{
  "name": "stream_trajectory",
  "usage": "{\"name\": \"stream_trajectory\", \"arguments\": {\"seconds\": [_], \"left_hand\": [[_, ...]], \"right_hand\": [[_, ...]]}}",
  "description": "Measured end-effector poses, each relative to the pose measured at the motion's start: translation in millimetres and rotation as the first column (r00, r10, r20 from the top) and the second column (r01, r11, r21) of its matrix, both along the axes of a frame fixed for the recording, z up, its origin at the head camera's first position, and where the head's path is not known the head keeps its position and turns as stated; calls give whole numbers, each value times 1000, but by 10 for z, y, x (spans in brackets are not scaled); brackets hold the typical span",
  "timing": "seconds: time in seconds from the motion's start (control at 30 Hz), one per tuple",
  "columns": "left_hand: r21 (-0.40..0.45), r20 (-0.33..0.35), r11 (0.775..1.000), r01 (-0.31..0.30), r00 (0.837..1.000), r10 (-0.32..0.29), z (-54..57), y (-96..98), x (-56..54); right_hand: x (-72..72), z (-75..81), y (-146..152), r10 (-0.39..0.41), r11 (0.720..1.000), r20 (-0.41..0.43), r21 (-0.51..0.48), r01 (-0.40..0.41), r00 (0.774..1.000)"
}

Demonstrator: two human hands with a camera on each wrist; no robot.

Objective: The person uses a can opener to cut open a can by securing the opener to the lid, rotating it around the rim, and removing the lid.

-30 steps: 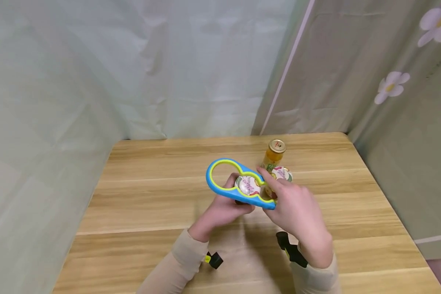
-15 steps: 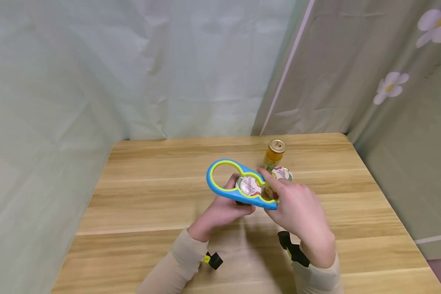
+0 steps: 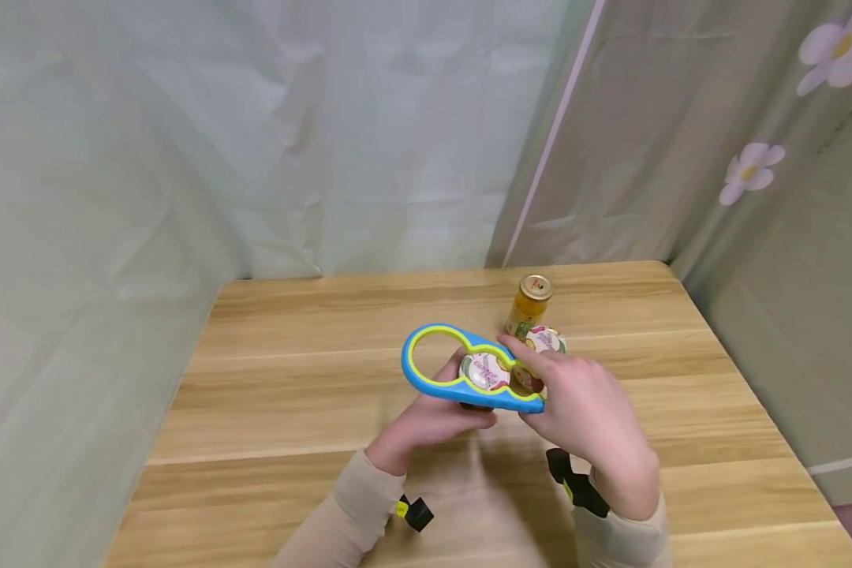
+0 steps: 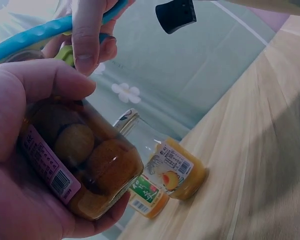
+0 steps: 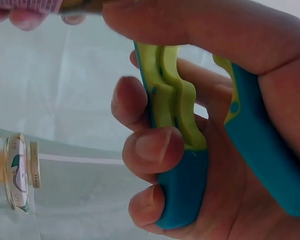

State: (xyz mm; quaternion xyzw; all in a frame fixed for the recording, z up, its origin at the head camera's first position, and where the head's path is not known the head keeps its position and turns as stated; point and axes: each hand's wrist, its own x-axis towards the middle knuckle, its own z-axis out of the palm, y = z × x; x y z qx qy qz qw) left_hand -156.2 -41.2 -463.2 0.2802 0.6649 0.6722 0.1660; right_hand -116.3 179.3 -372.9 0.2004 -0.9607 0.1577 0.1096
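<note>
My left hand (image 3: 433, 418) grips a glass jar (image 4: 102, 165) of brown round fruit, its pink barcode label showing in the left wrist view. The jar's white patterned lid (image 3: 486, 371) shows through the middle opening of a blue and lime-green jar opener (image 3: 461, 394). My right hand (image 3: 592, 402) holds the opener's two handle ends, with several fingers curled round one blue handle (image 5: 182, 190) in the right wrist view. The opener's larger round opening, towards the left, has no lid in it. Much of the jar's body is hidden under the opener and my hands in the head view.
Just behind my right fingers stands a second jar (image 4: 182, 167) with a similar patterned lid (image 3: 545, 340) and yellow contents. Beyond it is a smaller jar (image 3: 528, 308) with a gold lid. They share the wooden table (image 3: 291, 379), with curtains (image 3: 397, 158) behind it.
The opener and both hands have come slightly nearer and a little to the right, and the opener lies a bit more level. The head view has tilted slightly. Both grips are unchanged.
</note>
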Motion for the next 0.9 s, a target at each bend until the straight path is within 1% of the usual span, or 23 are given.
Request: {"name": "stream_trajectory", "arguments": {"seconds": [0.1, 0.2, 0.37, 0.5, 0.6, 0.73, 0.9], "left_hand": [[15, -6, 999, 30, 1000, -30, 3, -21, 7], [15, -28, 998, 53, 998, -53, 17, -36, -10], [6, -100, 998, 69, 993, -68, 13, -69, -56], [-6, -170, 997, 76, 983, -76, -6, -84, -81], [-38, -200, 996, 82, 976, -88, -1, -90, -94], [-76, -200, 994, 79, 975, -93, 23, -95, -99], [-119, -205, 990, 80, 973, -103, 24, -98, -103]], "right_hand": [[5, 2, 17, 13, 1000, 9, -5, -13, 1000], [3, 11, 25, 19, 1000, 4, -11, -19, 1000], [-16, 28, 25, 42, 999, -16, -9, -42, 999], [-18, 34, 35, 65, 998, -19, -6, -65, 998], [-17, 40, 49, 78, 997, -22, -2, -78, 997], [-17, 50, 60, 87, 996, -26, 0, -88, 996], [-4, 51, 75, 97, 995, -22, -3, -97, 995]]}}
